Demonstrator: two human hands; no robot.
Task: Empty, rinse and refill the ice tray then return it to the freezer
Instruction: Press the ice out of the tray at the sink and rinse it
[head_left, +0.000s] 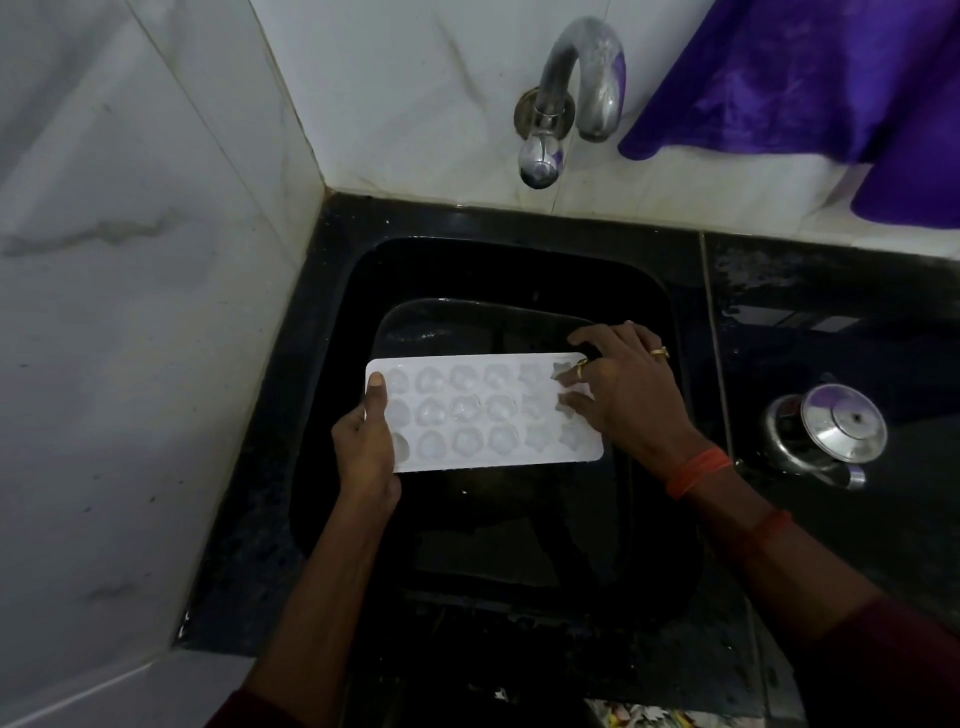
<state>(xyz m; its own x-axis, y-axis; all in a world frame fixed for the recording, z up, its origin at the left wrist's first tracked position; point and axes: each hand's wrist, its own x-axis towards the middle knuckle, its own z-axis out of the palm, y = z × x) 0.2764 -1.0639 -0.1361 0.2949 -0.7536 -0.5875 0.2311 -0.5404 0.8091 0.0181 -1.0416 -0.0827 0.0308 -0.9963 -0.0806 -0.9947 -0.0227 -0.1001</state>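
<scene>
A white ice tray (483, 413) with several rounded and star-shaped cells is held level over the black sink (519, 270). Ice fills its cells. My left hand (366, 447) grips the tray's left end, thumb on top. My right hand (623, 389) lies over the right end, fingers pressing on the star-shaped cells, thumb past the far edge. The chrome tap (576, 88) sticks out of the tiled wall above the sink; no water runs from it.
A steel lidded pot (826, 431) stands on the black counter (831, 322) right of the sink. A purple cloth (805, 88) hangs at the upper right. White marble tiles (130, 312) close off the left side.
</scene>
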